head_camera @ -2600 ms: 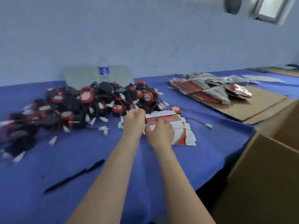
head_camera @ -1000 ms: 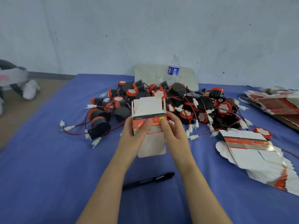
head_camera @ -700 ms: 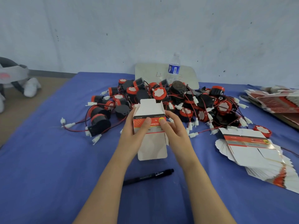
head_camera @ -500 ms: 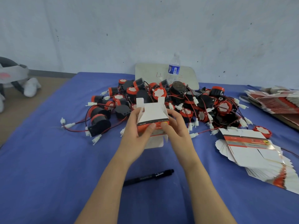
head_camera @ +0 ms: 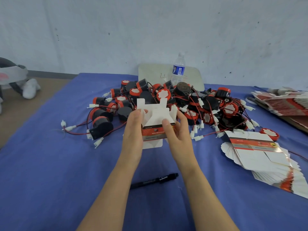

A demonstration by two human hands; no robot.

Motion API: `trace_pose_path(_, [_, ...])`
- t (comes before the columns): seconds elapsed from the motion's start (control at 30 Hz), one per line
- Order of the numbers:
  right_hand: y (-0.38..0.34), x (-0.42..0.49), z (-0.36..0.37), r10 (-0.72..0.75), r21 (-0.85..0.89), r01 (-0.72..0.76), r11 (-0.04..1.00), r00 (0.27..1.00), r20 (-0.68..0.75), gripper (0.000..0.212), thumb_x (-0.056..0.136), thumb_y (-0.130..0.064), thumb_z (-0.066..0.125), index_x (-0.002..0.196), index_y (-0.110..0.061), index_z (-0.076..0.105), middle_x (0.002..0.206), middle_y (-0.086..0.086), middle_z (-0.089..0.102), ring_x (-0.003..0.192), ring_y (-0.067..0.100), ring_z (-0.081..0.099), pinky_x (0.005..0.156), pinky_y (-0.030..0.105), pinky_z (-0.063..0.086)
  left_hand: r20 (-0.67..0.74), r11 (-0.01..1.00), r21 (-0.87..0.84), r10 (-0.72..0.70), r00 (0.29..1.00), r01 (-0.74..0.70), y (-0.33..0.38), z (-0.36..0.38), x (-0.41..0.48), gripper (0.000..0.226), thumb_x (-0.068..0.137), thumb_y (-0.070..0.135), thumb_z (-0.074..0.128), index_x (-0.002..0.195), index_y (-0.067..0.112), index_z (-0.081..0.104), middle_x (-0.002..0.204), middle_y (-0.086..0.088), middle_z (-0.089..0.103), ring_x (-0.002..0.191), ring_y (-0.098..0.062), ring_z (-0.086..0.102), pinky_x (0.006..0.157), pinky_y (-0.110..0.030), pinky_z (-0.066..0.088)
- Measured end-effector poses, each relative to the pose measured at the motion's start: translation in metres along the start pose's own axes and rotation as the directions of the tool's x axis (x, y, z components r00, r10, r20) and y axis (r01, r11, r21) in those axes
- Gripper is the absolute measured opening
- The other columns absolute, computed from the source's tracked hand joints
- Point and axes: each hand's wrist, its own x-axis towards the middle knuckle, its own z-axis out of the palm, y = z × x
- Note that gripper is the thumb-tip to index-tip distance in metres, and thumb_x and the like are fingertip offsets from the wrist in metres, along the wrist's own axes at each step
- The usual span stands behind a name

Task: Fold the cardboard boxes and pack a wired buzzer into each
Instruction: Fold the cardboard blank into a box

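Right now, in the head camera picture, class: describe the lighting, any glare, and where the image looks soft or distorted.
Head view: soft, even light, no hard shadows on the blue cloth. Head view: glare on the glossy top sheet of the flat box stack. Head view: print on the half-folded box is soft and hard to read; the wide lens stretches things toward the frame edges.

Slim, smooth forearms (head_camera: 113,189), uncovered as far as the lower edge of the view, lead to the left hand (head_camera: 133,130) and the right hand (head_camera: 180,134), both bare. The thumbnails look short and plain.
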Motion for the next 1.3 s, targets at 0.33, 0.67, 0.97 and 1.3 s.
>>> trace_pose_path(0.33, [-0.003, 0.000, 0.002, 0.078, 0.080, -0.074, 0.994, 0.996, -0.041, 0.028, 0.097, -0.021, 0.051, 0.111, -0.046, 0.053, 0.119, -0.005, 0.062, 0.103, 0.008, 0.064, 0.078, 0.022, 0.054, -0.014, 0.946, 0.224, 0.245, 0.969, -0.236, -0.006, 0.009, -0.009, 0.035, 0.093, 0.032, 0.056, 0.121, 0.035, 0.035, 0.123, 0.004, 0.053, 0.105, -0.004, 0.057, 0.073, -0.009, 0.047])
trace_pose_path(0.67, [-0.008, 0.002, -0.004, 0.082, 0.166, -0.093, 0.982, 0.994, 0.073, 0.032, 0.090, -0.040, 0.051, 0.120, -0.036, 0.060, 0.118, -0.001, 0.063, 0.112, 0.021, 0.058, 0.097, 0.041, 0.047, 0.018, 0.985, 0.135, 0.107, 0.994, -0.109, 0.002, 0.007, -0.006, 0.036, 0.087, 0.054, 0.033, 0.123, 0.056, 0.035, 0.127, 0.041, 0.038, 0.114, 0.029, 0.036, 0.085, 0.002, 0.036])
trace_pose_path(0.97, [-0.010, -0.001, 0.002, 0.157, 0.138, -0.160, 0.977, 0.987, 0.027, 0.029, 0.089, -0.043, 0.053, 0.107, -0.027, 0.068, 0.116, 0.005, 0.066, 0.115, 0.030, 0.058, 0.100, 0.049, 0.046, 0.089, 0.984, 0.170, -0.064, 0.994, 0.048, -0.002, -0.001, -0.003, 0.055, 0.093, 0.011, 0.049, 0.138, 0.040, 0.037, 0.127, 0.016, 0.054, 0.112, 0.000, 0.053, 0.074, -0.008, 0.047])
trace_pose_path(1.3, [-0.019, 0.002, -0.022, 0.390, 0.194, -0.434, 0.880, 0.892, 0.227, 0.025, 0.087, -0.024, 0.061, 0.108, -0.011, 0.069, 0.104, 0.010, 0.063, 0.089, 0.024, 0.060, 0.068, 0.035, 0.046, 0.217, 0.973, 0.211, 0.041, 0.975, -0.088, 0.008, 0.003, -0.008, 0.038, 0.093, 0.051, 0.028, 0.129, 0.049, 0.041, 0.135, 0.035, 0.039, 0.120, 0.026, 0.032, 0.087, 0.006, 0.028])
